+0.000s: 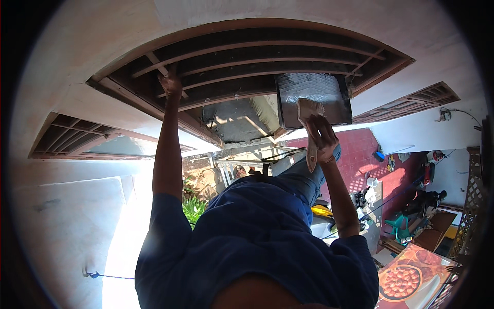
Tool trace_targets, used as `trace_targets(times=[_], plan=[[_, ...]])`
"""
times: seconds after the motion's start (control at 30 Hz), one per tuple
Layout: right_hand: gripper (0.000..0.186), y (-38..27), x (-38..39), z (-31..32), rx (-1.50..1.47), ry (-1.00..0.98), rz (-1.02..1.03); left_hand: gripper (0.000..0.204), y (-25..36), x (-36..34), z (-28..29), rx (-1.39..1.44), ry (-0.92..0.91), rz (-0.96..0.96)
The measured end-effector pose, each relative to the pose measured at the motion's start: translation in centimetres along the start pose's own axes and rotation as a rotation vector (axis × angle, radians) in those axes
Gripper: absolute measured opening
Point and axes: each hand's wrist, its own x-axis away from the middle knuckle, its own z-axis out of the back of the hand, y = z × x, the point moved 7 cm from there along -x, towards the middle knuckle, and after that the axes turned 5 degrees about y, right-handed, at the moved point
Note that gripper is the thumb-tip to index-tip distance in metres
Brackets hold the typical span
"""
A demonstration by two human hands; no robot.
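Observation:
My left hand point(171, 85) is raised and closed around a slat at the left end of the brown wooden louvre frame point(247, 62). In my right hand point(322, 140) is a wide paintbrush point(310, 108), gripped with its handle pointing down toward me. Its bristles are over the square metal tin point(288, 105), whose inner wall looks shiny and streaked. The tin sits against the right part of the frame, beside a thin wire; how it is held up cannot be made out. Whether the bristles touch the tin is unclear.
Smaller louvred openings flank the frame, one at left point(62, 136) and one at right point(411, 100). Far below lies a red tiled floor point(355, 147) with a white bucket point(372, 182), a green plastic stool point(396, 226) and clutter. A pale railing point(224, 172) and green plants point(193, 208) are below.

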Motion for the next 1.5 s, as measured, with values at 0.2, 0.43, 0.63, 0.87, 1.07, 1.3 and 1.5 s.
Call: trace_targets(times=[0.2, 0.43, 0.63, 0.87, 1.07, 1.3, 1.5], plan=[[0.034, 0.2, 0.2, 0.1, 0.005, 0.091, 0.011, 0.045, -0.2, -0.4, -0.9, 0.025, -0.076, 0.102], [0.025, -0.8, 1.2, -0.3, -0.144, 0.217, -0.085, 0.039, -4.7, 4.5, -2.2, 0.268, 0.048, 0.25], [0.029, -4.2, -9.2, 6.8, -0.131, 0.432, 0.148, 0.045, 0.5, 1.3, -2.4, 0.245, -0.116, 0.227], [0.028, -14.0, -27.1, 14.2, -0.242, 0.504, 0.612, 0.04, 0.5, 2.0, -4.3, 0.106, -0.058, 0.202], [0.021, -21.2, -40.1, 20.7, -0.466, 0.476, 0.681, 0.04, 2.0, 1.5, -3.7, 0.072, -0.013, 0.161], [0.02, -26.9, -51.8, 25.1, -0.291, 0.495, 0.747, 0.031, 3.9, 1.7, -0.6, -0.35, 0.348, -0.064], [0.038, -28.0, -59.9, 28.9, 0.17, 0.493, 0.498, 0.021, 3.3, 2.0, -0.8, -0.173, 0.536, 0.035]])
